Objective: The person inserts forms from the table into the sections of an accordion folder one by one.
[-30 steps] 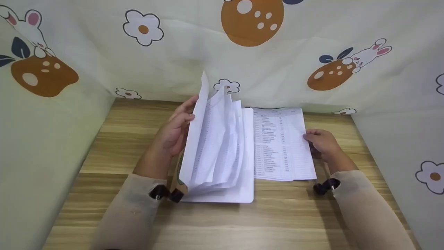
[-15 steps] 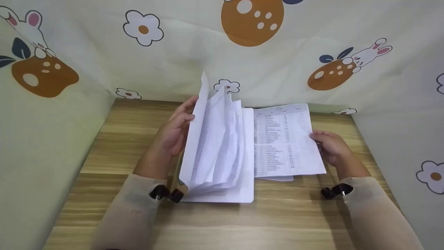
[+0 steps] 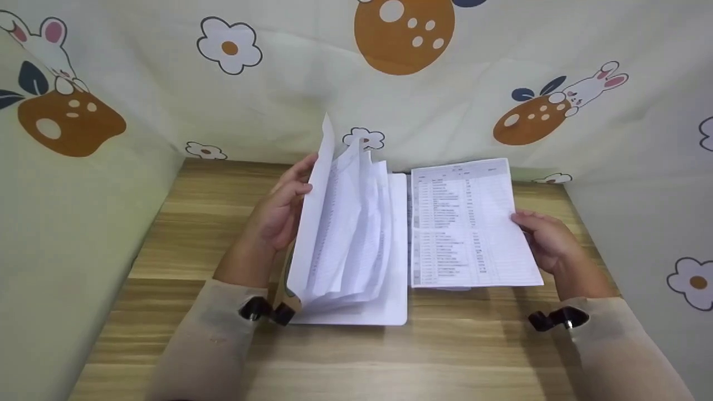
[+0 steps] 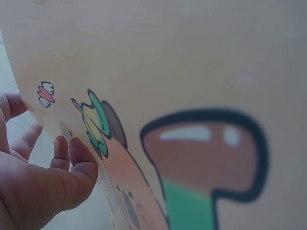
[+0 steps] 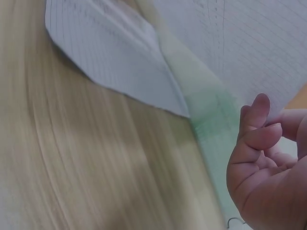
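"White printed paper, one flat rectangular sheet (image 3: 462, 223) with columns of small dark type: where did it lie?"

"Right of the white-leaved booklet (image 3: 398, 262) with the peach cartoon cover (image 4: 216, 57). Its left edge ran just beside the booklet's right edge, and whether the two touched I couldn't tell. I judged that narrow line between them to be the relation that mattered"

"And its long axis?"

"It ran from the near side to the far side, roughly alongside the booklet's right edge"

"Which of the hands was nearer?"

"Easily the right hand (image 3: 548, 236). It pinched the sheet's right edge, so the paper reached leftward from it. On that side the sheet was raised above another pale ruled paper (image 5: 110, 62) on the wood-grained table (image 3: 473, 345)"

"What about the left hand (image 3: 281, 209)?"

"That one was beyond the booklet, well apart from the sheet. It touched the upright cover from outside, with crumpled white leaves (image 3: 345, 234) standing between it and the sheet; whether it gripped the cover or merely propped it, I couldn't tell"
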A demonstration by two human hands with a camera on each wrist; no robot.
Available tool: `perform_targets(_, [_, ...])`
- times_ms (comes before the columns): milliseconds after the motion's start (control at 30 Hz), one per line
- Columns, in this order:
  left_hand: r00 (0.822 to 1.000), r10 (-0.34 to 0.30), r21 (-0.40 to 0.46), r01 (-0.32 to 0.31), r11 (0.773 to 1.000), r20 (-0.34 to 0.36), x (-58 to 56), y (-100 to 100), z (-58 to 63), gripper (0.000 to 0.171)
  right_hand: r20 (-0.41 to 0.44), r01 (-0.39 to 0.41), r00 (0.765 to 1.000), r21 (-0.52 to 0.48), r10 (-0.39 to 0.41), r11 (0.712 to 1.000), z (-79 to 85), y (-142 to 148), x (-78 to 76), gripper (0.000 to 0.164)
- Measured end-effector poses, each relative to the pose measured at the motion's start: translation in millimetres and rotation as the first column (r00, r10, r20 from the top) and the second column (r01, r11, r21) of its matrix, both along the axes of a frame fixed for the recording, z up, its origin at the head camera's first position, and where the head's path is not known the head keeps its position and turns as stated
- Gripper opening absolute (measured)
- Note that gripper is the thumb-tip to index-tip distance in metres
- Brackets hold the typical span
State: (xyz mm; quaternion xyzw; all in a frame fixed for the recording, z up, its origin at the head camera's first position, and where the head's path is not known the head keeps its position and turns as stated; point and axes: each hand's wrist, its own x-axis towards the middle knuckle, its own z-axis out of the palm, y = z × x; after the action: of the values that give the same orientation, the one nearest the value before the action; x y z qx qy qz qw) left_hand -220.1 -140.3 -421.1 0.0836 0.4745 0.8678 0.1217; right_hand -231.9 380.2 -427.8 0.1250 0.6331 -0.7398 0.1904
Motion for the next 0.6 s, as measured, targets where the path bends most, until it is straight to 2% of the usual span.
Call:
perform_targets(267, [1.0, -0.002, -0.005, 0.002, 1.0, 0.006, 0.4, -1, -0.9, 0.067, -0.052, 0.017, 0.998, -0.044, -0.019, 0.999, 9.6, -8, 9.0, 0.023])
perform_targets(600, [1.0, 0.006, -0.002, -0.006, 1.0, 0.013, 2.2, 0, 1.1, 0.067, -0.071, -0.005, 0.997, -0.058, 0.001, 0.998, 18.3, -21, 17.4, 0.024])
